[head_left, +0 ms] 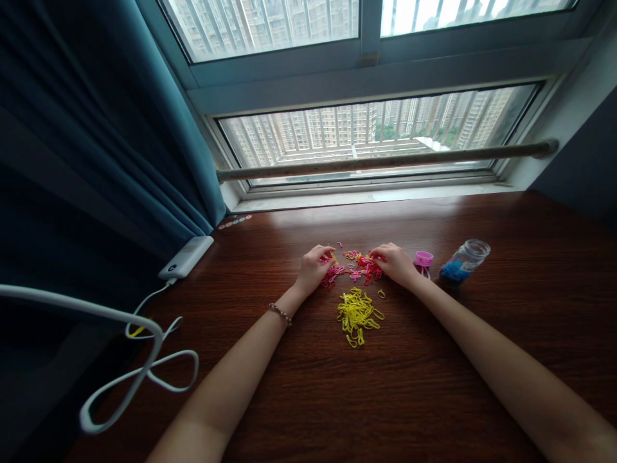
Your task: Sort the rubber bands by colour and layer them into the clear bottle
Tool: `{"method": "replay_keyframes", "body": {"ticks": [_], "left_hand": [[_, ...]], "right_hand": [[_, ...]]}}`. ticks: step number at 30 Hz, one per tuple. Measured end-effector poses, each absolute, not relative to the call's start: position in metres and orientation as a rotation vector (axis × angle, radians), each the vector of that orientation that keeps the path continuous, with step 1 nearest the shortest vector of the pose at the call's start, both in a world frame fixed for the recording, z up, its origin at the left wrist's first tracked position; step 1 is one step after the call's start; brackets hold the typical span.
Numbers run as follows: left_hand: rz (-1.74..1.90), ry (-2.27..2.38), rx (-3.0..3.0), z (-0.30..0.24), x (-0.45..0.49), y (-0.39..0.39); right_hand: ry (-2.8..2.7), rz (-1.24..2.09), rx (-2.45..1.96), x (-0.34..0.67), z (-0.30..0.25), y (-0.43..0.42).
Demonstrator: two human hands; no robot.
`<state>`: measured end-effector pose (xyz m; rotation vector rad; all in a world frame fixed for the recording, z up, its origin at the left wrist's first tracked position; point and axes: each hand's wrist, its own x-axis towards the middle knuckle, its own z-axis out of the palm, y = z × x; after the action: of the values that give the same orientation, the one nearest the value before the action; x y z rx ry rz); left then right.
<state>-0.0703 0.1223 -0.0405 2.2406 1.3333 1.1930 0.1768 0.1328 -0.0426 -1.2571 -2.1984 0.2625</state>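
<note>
Small rubber bands lie in piles on the brown wooden table. My left hand (314,267) is at the left side of the pink and red rubber bands (369,270), fingers curled together, with a yellow rubber band (333,258) at the fingertips. At the right side of this mixed pile, my right hand (394,263) has its fingers bent and closed among the red bands; what they pinch is too small to make out. Nearer to me, between my forearms, lies a pile of yellow rubber bands (357,312), with one loose yellow band (381,294) beside it.
Right of my right hand stand a pink lid-like piece (423,259) and a tilted-looking clear jar (465,260) with blue contents. A white power strip (187,257) and its looping cable (144,370) are at the left, by the blue curtain (159,128). A window with a rail (385,161) is behind.
</note>
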Motion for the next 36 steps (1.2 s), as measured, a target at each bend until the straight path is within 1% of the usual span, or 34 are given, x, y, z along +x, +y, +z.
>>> {"method": "replay_keyframes", "body": {"ticks": [6,11,16,20,24,29,31,32,36], "left_hand": [[1.223,1.361,2.174,-0.038,-0.070,0.121],[1.264,1.393,2.140,-0.037,-0.070,0.122],[1.323,1.337,2.011,-0.038,-0.070,0.123],[1.280,1.312,1.791,-0.040,-0.069,0.123],[1.296,1.198,1.650,-0.039,-0.066,0.122],[1.261,1.208,1.773,-0.035,-0.066,0.119],[1.252,1.212,1.920,-0.032,-0.066,0.118],[1.237,1.198,2.012,-0.031,-0.066,0.116],[1.079,1.007,2.365,-0.024,-0.055,0.104]], "right_hand": [[-2.036,0.304,-1.184,0.175,-0.042,0.132],[-1.796,0.492,-1.137,0.176,-0.042,0.135],[-1.575,0.935,-1.072,0.177,-0.033,0.136],[-1.555,1.294,-0.948,0.176,-0.020,0.129],[-1.687,1.563,-0.846,0.173,-0.010,0.119],[-2.088,1.948,-0.668,0.170,-0.002,0.111],[-2.120,1.906,-0.706,0.169,-0.004,0.112],[-2.083,1.790,-0.775,0.169,-0.007,0.114],[-1.810,0.969,-1.142,0.174,-0.022,0.128]]}}
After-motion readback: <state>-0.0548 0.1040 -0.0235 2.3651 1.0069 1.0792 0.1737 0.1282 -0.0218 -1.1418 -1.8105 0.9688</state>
